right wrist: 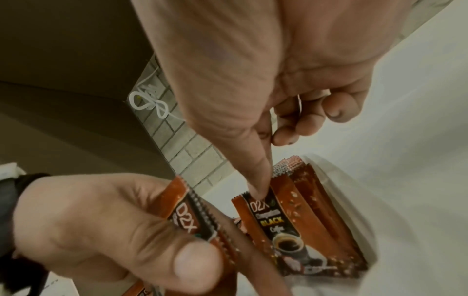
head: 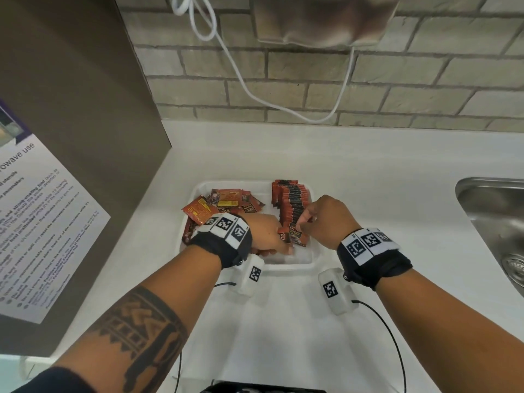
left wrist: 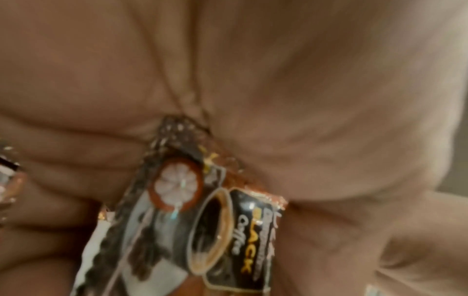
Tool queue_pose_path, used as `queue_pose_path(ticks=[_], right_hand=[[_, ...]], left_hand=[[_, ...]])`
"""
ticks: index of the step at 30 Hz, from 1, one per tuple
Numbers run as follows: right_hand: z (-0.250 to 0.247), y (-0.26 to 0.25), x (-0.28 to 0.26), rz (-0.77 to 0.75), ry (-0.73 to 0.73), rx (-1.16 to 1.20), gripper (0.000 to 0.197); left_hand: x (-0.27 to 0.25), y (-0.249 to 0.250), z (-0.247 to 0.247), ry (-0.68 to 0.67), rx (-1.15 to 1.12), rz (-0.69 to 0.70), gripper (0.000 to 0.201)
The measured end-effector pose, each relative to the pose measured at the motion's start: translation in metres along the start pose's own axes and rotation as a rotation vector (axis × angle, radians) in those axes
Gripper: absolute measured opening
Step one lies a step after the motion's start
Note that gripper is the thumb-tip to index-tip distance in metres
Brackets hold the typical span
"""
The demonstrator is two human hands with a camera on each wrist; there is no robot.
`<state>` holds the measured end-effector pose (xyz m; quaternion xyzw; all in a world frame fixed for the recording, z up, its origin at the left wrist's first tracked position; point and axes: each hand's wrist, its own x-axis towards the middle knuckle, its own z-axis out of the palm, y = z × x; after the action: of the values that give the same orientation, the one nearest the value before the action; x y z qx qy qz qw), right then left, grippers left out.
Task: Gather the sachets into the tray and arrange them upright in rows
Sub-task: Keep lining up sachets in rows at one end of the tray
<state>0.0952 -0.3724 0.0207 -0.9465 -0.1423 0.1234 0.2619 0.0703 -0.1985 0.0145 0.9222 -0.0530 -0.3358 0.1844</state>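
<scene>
A white tray [head: 300, 258] sits on the counter. Loose red-brown coffee sachets [head: 226, 202] lie in a heap in its left half. A row of sachets [head: 293, 202] stands upright along its right side, also seen in the right wrist view as the row [right wrist: 311, 200]. My left hand [head: 279, 243] hovers over the tray's near end and grips a few sachets [right wrist: 187, 214] between thumb and fingers; the same sachets [left wrist: 222, 230] lie against the palm. My right hand [head: 307, 222] pinches the top of the front sachet [right wrist: 273, 224] of the row, thumb on its face.
A steel sink [head: 496, 217] is at the right. A brown panel with a printed notice [head: 42, 222] stands on the left. A white cable [head: 255, 95] hangs down the brick wall behind. A black object [head: 263, 390] sits at the counter's near edge.
</scene>
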Motion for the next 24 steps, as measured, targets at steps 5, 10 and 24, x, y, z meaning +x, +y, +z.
queue_pose_path(ticks=[5, 10, 24], right_hand=[[0.006, 0.001, 0.007, 0.021, -0.014, -0.040, 0.011], [0.005, 0.002, 0.009, 0.021, -0.010, -0.028, 0.017], [-0.003, 0.001, 0.004, -0.020, -0.028, 0.029, 0.017]], left_hand=[[0.010, 0.014, 0.001, -0.049, 0.012, -0.017, 0.040], [0.017, 0.018, 0.002, -0.075, 0.041, -0.044, 0.040], [0.018, 0.021, 0.001, -0.089, 0.031, -0.056, 0.044]])
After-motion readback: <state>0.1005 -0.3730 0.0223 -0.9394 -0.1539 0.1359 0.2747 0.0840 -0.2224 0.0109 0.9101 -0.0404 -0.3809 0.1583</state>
